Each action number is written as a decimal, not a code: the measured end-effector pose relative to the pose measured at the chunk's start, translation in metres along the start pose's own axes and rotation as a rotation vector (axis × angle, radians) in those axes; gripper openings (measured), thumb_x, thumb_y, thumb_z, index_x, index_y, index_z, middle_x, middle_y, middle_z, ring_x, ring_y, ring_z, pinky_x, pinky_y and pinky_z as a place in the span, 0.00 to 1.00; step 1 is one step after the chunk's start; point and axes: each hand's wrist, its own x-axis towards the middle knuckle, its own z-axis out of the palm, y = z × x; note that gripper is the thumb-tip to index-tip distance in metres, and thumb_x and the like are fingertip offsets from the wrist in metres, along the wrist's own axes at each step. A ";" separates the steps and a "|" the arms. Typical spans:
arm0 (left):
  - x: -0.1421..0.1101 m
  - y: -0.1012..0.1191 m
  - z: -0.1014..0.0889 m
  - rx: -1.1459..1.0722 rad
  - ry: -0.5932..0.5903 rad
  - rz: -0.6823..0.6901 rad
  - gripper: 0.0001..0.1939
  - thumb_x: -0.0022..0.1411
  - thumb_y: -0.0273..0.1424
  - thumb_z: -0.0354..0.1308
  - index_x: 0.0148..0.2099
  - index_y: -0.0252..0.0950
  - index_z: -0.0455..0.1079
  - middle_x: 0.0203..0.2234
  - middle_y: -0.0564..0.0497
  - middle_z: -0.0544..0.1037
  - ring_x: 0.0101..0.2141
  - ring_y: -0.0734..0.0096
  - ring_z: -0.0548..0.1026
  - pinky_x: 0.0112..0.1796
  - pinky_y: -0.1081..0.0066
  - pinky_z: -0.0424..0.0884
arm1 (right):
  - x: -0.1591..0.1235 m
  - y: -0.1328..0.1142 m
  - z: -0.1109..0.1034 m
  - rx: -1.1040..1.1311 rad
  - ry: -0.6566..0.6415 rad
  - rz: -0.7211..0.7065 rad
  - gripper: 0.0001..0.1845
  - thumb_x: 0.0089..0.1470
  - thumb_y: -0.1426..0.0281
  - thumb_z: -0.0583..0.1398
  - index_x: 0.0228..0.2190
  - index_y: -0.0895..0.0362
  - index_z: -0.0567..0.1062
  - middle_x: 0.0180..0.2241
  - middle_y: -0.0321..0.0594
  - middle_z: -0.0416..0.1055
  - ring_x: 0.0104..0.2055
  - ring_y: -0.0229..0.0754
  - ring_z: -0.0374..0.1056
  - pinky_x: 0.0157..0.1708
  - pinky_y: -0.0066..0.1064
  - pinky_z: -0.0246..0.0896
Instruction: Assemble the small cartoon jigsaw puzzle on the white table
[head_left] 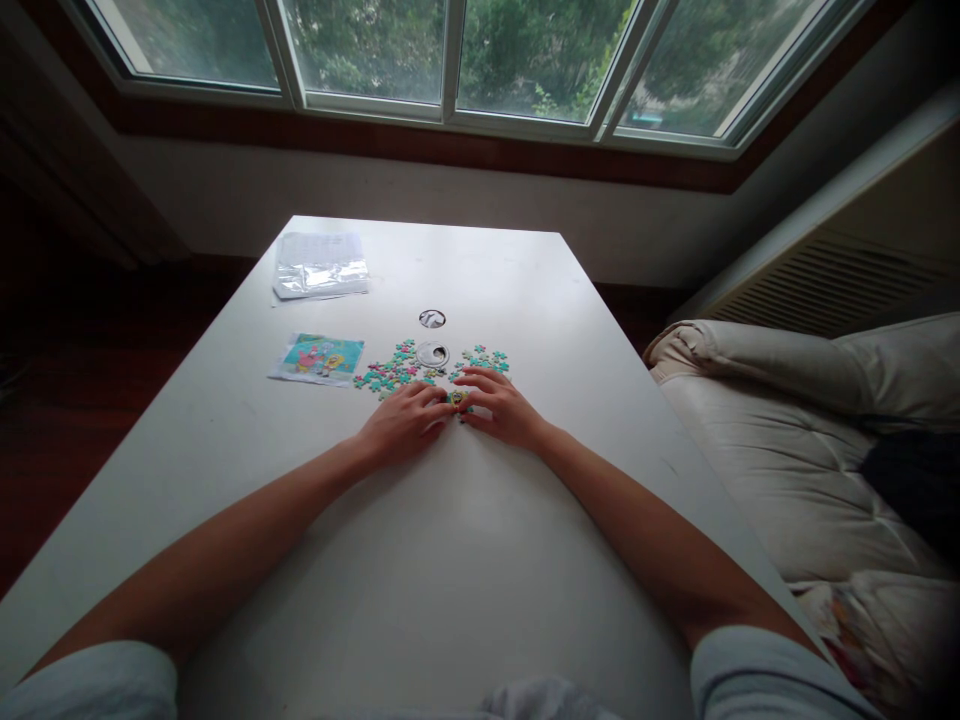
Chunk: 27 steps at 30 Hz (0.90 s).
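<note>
My left hand [407, 420] and my right hand [504, 410] meet near the middle of the white table [450, 560]. Between their fingertips is a small yellow cluster of jigsaw pieces [457, 398], partly covered by the fingers. The left fingers are bent and closed at its left edge. From the right, my other hand's thumb and fingers curl onto the same pieces. Loose teal, green and pink jigsaw pieces [390, 372] lie beyond the left hand, and a second group of loose pieces [484, 358] lies just past the right fingers.
A cartoon picture sheet [319, 358] lies left of the pieces. Behind it is a clear plastic bag with papers [321, 266]. Two round objects [433, 354] [432, 318] lie beyond the hands. A cream sofa [757, 440] stands on the right, with a window [450, 60] ahead.
</note>
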 end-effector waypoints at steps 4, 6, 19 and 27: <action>0.000 -0.002 0.000 -0.014 0.007 0.007 0.16 0.71 0.31 0.53 0.58 0.45 0.72 0.53 0.47 0.76 0.54 0.58 0.70 0.54 0.56 0.69 | 0.001 -0.003 -0.004 0.000 0.042 0.022 0.04 0.62 0.65 0.63 0.37 0.50 0.79 0.54 0.41 0.76 0.65 0.50 0.63 0.63 0.52 0.61; 0.000 -0.008 -0.002 -0.017 0.033 -0.018 0.16 0.71 0.31 0.53 0.57 0.43 0.73 0.52 0.47 0.77 0.54 0.58 0.70 0.55 0.56 0.68 | 0.001 -0.003 -0.005 0.000 0.074 0.044 0.05 0.62 0.65 0.62 0.36 0.50 0.79 0.52 0.41 0.77 0.63 0.50 0.65 0.62 0.52 0.63; -0.017 -0.090 -0.025 0.125 0.237 -0.462 0.13 0.65 0.27 0.54 0.42 0.41 0.81 0.39 0.46 0.80 0.46 0.53 0.69 0.49 0.54 0.67 | -0.004 0.005 -0.006 -0.002 0.107 0.071 0.06 0.63 0.68 0.60 0.35 0.50 0.79 0.49 0.40 0.78 0.59 0.49 0.68 0.60 0.50 0.65; -0.017 -0.097 -0.027 0.014 0.191 -0.417 0.10 0.63 0.31 0.57 0.40 0.40 0.80 0.35 0.47 0.78 0.41 0.58 0.69 0.45 0.59 0.67 | -0.002 0.002 -0.006 -0.010 0.093 0.070 0.07 0.64 0.67 0.60 0.36 0.50 0.79 0.49 0.41 0.79 0.59 0.49 0.69 0.59 0.49 0.65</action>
